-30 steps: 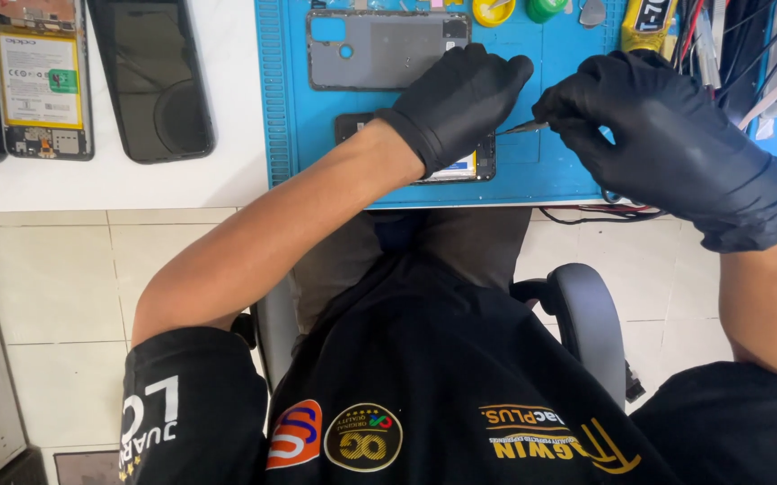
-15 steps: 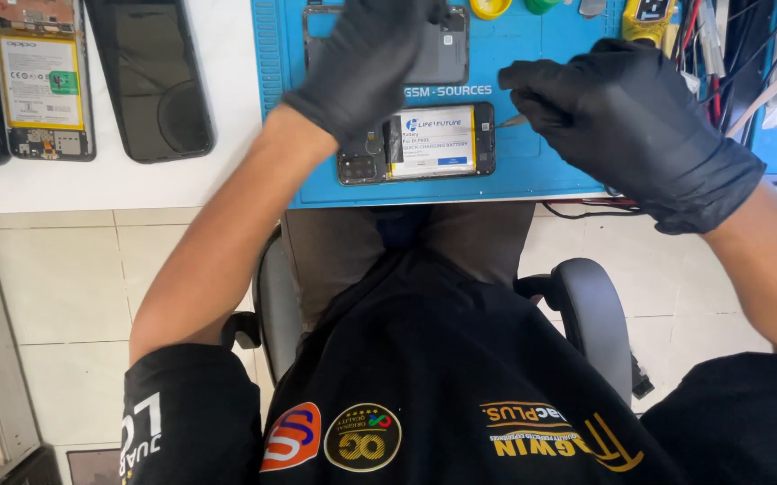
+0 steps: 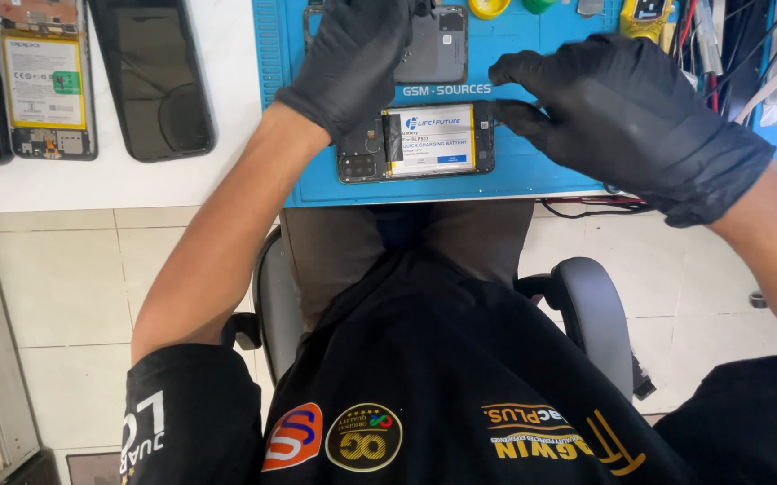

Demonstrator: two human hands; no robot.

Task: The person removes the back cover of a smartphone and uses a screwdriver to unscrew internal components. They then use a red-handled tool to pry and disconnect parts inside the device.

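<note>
1. Opened phone [image 3: 415,142] lies flat near the front edge of the blue repair mat [image 3: 514,184], back off, insides facing up. A white-labelled battery [image 3: 429,139] sits in its bay; the camera end with its dark circuit boards points left.

2. Grey back cover [image 3: 438,49] lies apart on the mat, just beyond the phone toward the far edge. So the opening-up looks done; the cover is not yet back on.

3. Left hand [image 3: 353,58], in a black glove, is spread over the left part of the back cover and the phone's upper left corner. Fingers loosely curved and pointing away; whether they grip the cover or only rest on it, I cannot tell, since the palm hides the contact.

4. Right hand [image 3: 626,112], also gloved, hovers at the phone's right end. Fingers bent and close together, tips near the phone's edge; no tool is clearly visible in them, and I cannot tell if anything small is pinched.

5. Judged stage: battery seated and labelled side up, internals exposed, reassembly still open. No loose screws or connectors can be made out at this size.

6. Elsewhere: on the white table [image 3: 227,126] to the left, well apart, lie a second opened phone [image 3: 43,76] with a yellow-edged battery and a dark screen panel [image 3: 150,76]. Yellow and green round items and cables sit at the mat's far edge.
</note>
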